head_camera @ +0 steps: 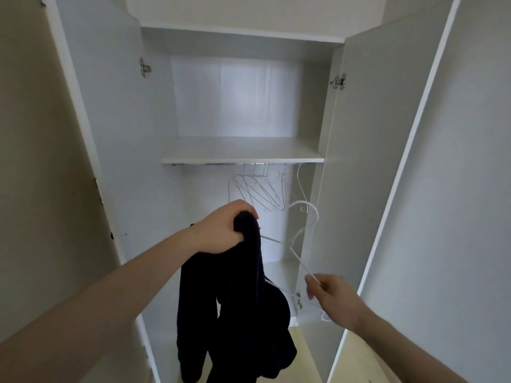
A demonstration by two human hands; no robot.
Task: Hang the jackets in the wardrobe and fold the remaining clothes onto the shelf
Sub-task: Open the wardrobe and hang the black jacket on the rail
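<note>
I stand before an open white wardrobe (pixel 154 111). My left hand (pixel 221 230) grips the top of a dark navy jacket (pixel 237 313), which hangs limp down toward the floor. My right hand (pixel 331 295) pinches the lower bar of a white wire hanger (pixel 301 244); its hook points up toward the rail. One end of the hanger reaches behind the jacket. Several bare wire hangers (pixel 257 189) hang from the rail under the shelf (pixel 243 156).
The left door (pixel 91 134) and the right door (pixel 387 161) stand wide open on either side. A second shelf edge (pixel 243 34) sits higher up. Pale yellow floor (pixel 307 352) shows below the wardrobe.
</note>
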